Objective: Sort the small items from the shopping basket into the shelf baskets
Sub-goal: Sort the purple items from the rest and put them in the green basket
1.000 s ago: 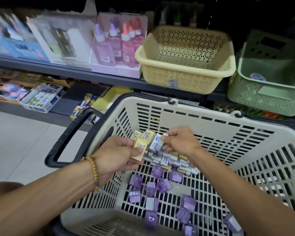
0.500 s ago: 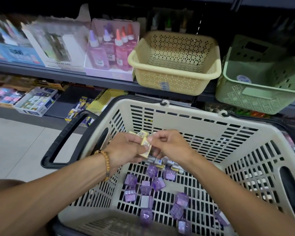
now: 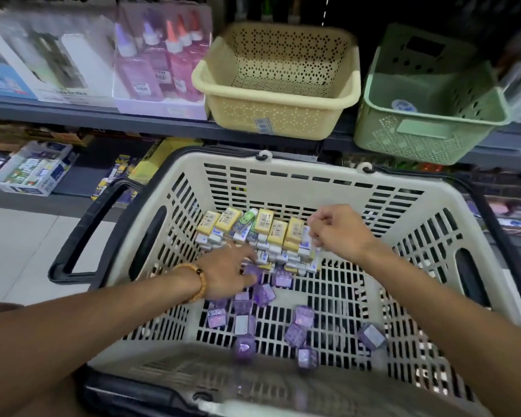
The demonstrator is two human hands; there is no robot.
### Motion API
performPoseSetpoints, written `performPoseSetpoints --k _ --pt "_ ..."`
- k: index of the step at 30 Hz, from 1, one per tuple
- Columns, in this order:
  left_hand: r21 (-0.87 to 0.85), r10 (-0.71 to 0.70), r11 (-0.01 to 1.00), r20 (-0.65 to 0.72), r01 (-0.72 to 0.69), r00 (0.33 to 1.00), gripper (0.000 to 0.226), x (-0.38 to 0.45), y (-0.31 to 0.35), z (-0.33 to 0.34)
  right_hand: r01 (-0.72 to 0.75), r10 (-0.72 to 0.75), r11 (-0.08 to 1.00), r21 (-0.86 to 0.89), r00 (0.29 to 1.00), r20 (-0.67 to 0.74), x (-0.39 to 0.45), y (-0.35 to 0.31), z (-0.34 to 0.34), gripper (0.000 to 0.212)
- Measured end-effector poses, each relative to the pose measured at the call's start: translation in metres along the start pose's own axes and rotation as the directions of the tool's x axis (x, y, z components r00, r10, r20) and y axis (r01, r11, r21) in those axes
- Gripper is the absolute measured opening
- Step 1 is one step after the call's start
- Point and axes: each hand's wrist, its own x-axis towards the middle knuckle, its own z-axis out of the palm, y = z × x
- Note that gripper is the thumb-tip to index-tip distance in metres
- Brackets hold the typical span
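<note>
The beige shopping basket [image 3: 310, 173] sits in front of me below the shelf. A row of yellow erasers [image 3: 263, 220] leans on its far wall, above a heap of small white erasers [image 3: 292, 261]. Several clear purple cubes [image 3: 296, 334] lie scattered on the basket floor. My left hand [image 3: 227, 273] is low in the basket, its fingers stretched out over a purple cube [image 3: 253, 270] beside the heap. My right hand [image 3: 336, 233] hovers at the right end of the eraser row with curled fingers pinching a small white eraser [image 3: 307, 237]. A yellow shelf basket [image 3: 278, 117] and a green shelf basket [image 3: 427, 136] stand above.
Pink and purple glue bottles [image 3: 160, 61] in a display box stand left of the yellow basket. Boxed goods [image 3: 33, 171] fill the lower shelf at left. The basket's black handles [image 3: 82, 233] fold outward; pale floor tiles [image 3: 15, 251] lie to the left.
My hands have come apart. The left hand has let go of the yellow erasers and dropped to the purple cubes. The right hand has moved right, to the end of the eraser row.
</note>
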Motion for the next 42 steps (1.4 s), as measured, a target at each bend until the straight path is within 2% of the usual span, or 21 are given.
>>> performPoseSetpoints --k 3,5,7,8,10,12,14,16,17,19,22,25,28,30,32,35,38,42 --pt "0.245 -0.038 0.970 0.138 0.003 0.990 0.068 0.016 -0.002 0.023 -0.085 0.145 0.933 -0.350 0.978 0.148 -0.030 0.041 -0.016 0.027" --pt "0.298 -0.054 0.955 0.153 0.006 0.987 0.078 0.021 -0.001 0.034 -0.129 0.326 0.810 -0.572 0.910 0.256 -0.048 0.060 -0.014 0.037" --pt "0.315 -0.048 0.949 0.142 0.000 0.989 0.085 0.024 -0.001 0.040 -0.108 0.436 0.714 -0.692 0.842 0.319 -0.058 0.070 -0.007 0.046" --pt "0.305 -0.042 0.952 0.164 -0.010 0.986 0.084 0.026 -0.001 0.041 -0.117 0.470 0.718 -0.686 0.809 0.353 -0.061 0.073 -0.002 0.048" --pt "0.250 -0.038 0.968 0.259 -0.028 0.965 0.068 0.027 -0.001 0.040 -0.237 0.528 0.793 -0.561 0.725 0.441 -0.065 0.076 0.010 0.046" --pt "0.172 -0.033 0.985 0.316 -0.023 0.948 0.053 0.027 -0.002 0.037 -0.275 0.505 0.846 -0.456 0.688 0.522 -0.066 0.076 0.021 0.040" --pt "0.142 -0.018 0.990 0.271 -0.022 0.962 0.052 0.027 -0.003 0.033 -0.084 0.363 0.872 -0.483 0.772 0.522 -0.059 0.070 0.028 0.033" --pt "0.200 -0.032 0.980 0.206 -0.010 0.978 0.062 0.027 -0.007 0.032 0.099 0.168 0.833 -0.545 0.892 0.420 -0.048 0.061 0.036 0.034" --pt "0.262 -0.059 0.965 0.210 0.002 0.976 0.069 0.027 -0.009 0.034 0.159 0.077 0.813 -0.560 0.924 0.374 -0.044 0.056 0.042 0.041" --pt "0.347 -0.122 0.938 0.281 0.017 0.952 0.080 0.025 -0.014 0.039 0.238 -0.004 0.779 -0.581 0.927 0.374 -0.037 0.048 0.057 0.057" --pt "0.342 -0.125 0.939 0.388 -0.017 0.913 0.081 0.024 -0.012 0.044 0.255 0.063 0.762 -0.596 0.885 0.461 -0.034 0.045 0.078 0.066" --pt "0.244 -0.054 0.968 0.434 -0.059 0.899 0.068 0.028 -0.009 0.046 0.274 0.093 0.786 -0.555 0.834 0.544 -0.037 0.051 0.076 0.030" --pt "0.164 -0.041 0.986 0.458 -0.040 0.888 0.081 0.029 -0.009 0.050 0.224 0.131 0.850 -0.477 0.788 0.602 -0.038 0.064 0.061 0.017" --pt "0.120 -0.056 0.993 0.471 -0.001 0.880 0.091 0.029 -0.008 0.053 0.101 0.198 0.908 -0.407 0.753 0.627 -0.041 0.073 0.048 0.027" --pt "0.123 -0.053 0.992 0.469 -0.005 0.881 0.086 0.030 -0.008 0.059 0.018 0.277 0.918 -0.397 0.687 0.671 -0.047 0.081 0.041 0.038" --pt "0.080 -0.019 0.997 0.491 -0.023 0.871 0.086 0.030 -0.004 0.073 -0.009 0.365 0.890 -0.456 0.614 0.700 -0.050 0.091 0.039 0.029" --pt "0.100 0.012 0.992 0.540 -0.078 0.842 0.093 0.030 0.002 0.090 -0.036 0.394 0.882 -0.469 0.601 0.695 -0.050 0.094 0.034 0.037" --pt "0.057 0.009 0.997 0.587 -0.052 0.809 0.092 0.030 0.005 0.095 -0.047 0.386 0.896 -0.441 0.571 0.724 -0.052 0.104 0.028 0.042"
